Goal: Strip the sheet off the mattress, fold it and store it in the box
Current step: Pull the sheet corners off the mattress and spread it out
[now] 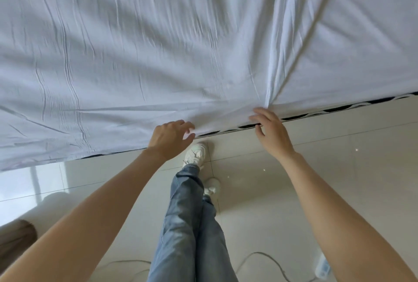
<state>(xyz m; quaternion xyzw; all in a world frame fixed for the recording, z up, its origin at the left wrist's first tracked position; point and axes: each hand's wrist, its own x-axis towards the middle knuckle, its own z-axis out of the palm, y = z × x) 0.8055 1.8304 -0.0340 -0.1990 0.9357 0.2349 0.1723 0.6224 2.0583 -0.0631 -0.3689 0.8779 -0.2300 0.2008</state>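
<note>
White cotton sheet (158, 44) lies spread ahead of both palms over the mattress, and I reach my left hand (170, 139) and right hand (270, 131), fingers loosely spread and gripping nothing yet, to its near edge, probably to peel it free

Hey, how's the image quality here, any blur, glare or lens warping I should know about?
Head view: soft daylight with no harsh shadows; a window glare patch on the glossy floor at lower left; slight motion blur on the left hand, right hand and sheet; wide-angle warping bows the bed edge and stretches the forearms.
</note>
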